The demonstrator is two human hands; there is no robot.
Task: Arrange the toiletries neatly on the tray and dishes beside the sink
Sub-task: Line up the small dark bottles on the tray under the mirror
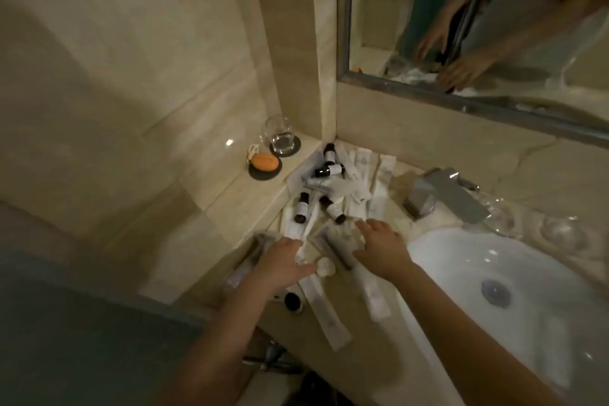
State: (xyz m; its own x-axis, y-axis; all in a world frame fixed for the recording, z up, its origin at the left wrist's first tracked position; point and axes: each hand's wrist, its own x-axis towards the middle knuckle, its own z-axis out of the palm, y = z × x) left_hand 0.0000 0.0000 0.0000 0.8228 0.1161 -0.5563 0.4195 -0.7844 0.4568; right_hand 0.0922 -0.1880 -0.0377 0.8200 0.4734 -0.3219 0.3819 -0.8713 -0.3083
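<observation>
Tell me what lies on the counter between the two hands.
In the head view, a small white round item and a long dark-edged packet lie between the left hand and the right hand.

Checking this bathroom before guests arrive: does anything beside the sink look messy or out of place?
Yes: small dark bottles lie tipped on their sides at mixed angles, and long white packets are strewn crisscross over the counter beside the sink. The orange soap and the glass look tidy on dark dishes.
</observation>
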